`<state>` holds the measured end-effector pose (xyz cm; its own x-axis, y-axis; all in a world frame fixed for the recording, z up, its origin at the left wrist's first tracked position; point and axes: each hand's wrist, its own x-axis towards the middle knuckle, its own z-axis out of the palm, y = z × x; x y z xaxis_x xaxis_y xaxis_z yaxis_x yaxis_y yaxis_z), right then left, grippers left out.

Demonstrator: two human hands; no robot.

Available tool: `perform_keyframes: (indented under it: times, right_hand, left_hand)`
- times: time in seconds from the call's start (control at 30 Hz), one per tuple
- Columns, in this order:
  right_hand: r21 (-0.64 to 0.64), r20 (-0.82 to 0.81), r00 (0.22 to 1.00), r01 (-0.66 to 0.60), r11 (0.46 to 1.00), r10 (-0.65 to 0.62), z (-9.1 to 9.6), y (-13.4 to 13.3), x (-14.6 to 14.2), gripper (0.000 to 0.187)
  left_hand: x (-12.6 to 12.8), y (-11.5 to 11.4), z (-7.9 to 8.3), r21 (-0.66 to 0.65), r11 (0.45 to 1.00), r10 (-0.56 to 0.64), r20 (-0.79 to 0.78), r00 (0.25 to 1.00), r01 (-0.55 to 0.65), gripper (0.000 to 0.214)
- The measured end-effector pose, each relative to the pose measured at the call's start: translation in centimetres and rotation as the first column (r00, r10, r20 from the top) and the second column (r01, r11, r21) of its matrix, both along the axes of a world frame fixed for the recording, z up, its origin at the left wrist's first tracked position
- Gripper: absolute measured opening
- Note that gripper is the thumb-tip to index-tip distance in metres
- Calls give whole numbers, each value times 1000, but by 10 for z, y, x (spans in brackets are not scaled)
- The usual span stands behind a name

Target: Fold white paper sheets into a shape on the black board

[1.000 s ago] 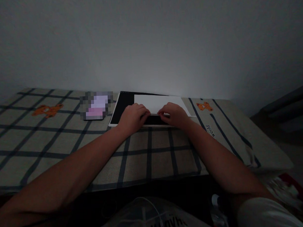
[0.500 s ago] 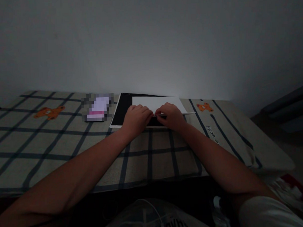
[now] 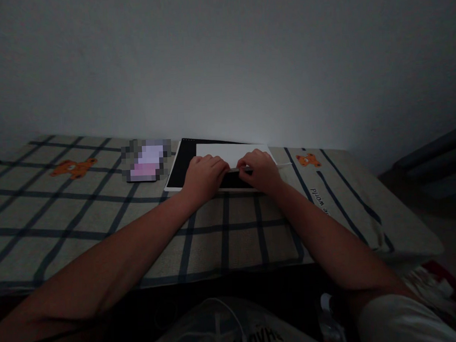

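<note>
We have the white sheet over the black board on the cloth-covered counter, its near edge running between our left hand and right hand, whose fingers look clamped on that edge, though the dim light leaves the exact grip uncertain. If we pull or press unevenly, the edge could skew, since its right end juts past our right hand, unsupported. Pinching too hard near the middle could crease it, and a sideways tug might slide it across the board.
</note>
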<state>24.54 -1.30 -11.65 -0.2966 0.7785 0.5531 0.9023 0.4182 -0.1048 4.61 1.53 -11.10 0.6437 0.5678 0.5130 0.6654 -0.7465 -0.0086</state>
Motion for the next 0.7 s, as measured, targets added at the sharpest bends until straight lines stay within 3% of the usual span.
perform_keyframes:
  times: [0.3,0.7]
  right_hand:
    - [17,-22,999,31,999,-30,0,4,15,8]
    - [-13,-52,998,-46,999,45,-3,-1,-2,9]
  left_hand:
    - [-6,0,7,24,998,59,-17,998,-58,25]
    - [0,-4,1,4,1000,-4,-44,999,5,30]
